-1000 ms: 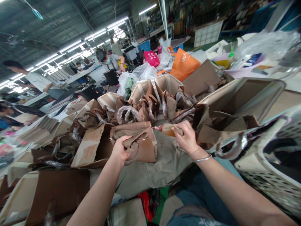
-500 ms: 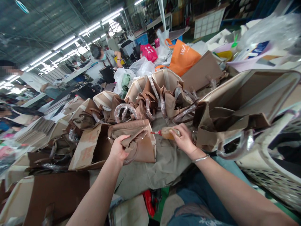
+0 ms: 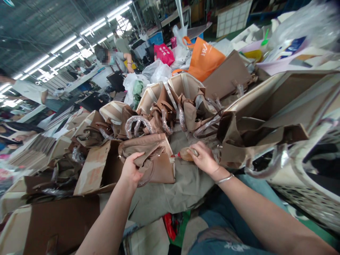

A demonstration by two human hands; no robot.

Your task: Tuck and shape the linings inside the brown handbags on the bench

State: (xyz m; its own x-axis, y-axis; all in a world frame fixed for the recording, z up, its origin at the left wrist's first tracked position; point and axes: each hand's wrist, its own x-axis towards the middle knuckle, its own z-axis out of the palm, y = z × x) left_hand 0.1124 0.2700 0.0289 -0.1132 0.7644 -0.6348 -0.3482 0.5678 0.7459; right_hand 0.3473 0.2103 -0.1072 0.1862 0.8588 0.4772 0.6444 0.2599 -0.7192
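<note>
I see the brown bag (image 3: 163,170) lying on the grey cloth (image 3: 183,184), its soft fabric pinched by the left hand (image 3: 132,169). The right hand (image 3: 204,157) grasps a bottle (image 3: 186,154), its tip at the bag's edge; contact I can't make out. A cardboard box (image 3: 91,166) sits just beside the bag.

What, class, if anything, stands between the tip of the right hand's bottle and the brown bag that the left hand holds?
Nothing visible. The right hand holds the bottle, its red tip at the edge of the brown bag; contact is unclear. The left hand grips the bag's cloth, away from that edge.
</note>
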